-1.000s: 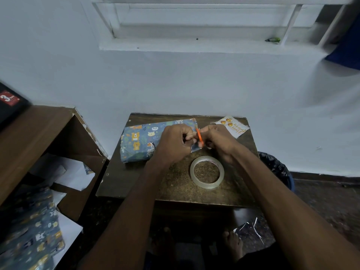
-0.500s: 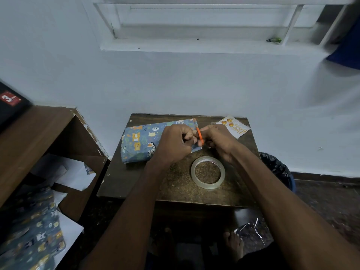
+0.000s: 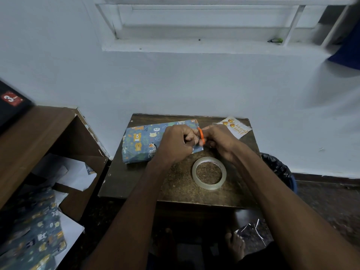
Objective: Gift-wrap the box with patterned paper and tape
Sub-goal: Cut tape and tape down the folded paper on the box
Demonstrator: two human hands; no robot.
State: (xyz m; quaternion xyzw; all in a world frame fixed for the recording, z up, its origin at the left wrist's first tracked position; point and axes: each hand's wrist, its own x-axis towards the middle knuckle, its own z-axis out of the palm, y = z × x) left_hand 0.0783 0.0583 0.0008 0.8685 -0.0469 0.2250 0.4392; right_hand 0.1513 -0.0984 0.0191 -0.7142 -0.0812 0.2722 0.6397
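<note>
Head view: at the far left, spare patterned paper [image 3: 33, 236] is seen below a wooden shelf [image 3: 39, 133]. On the counter [image 3: 120, 184] the box [image 3: 142, 143], already covered in animal-print paper, is laid lengthwise, its right end under the hands. The left hand [image 3: 175, 145] is curled in a narrow grip, probably pinching a tape strip (too small to confirm). Orange-handled scissors [image 3: 201, 136] are held by the right hand [image 3: 220, 141], apparently for cutting. The tape roll [image 3: 209, 173] is kept near, a card [image 3: 234, 127] beyond.
</note>
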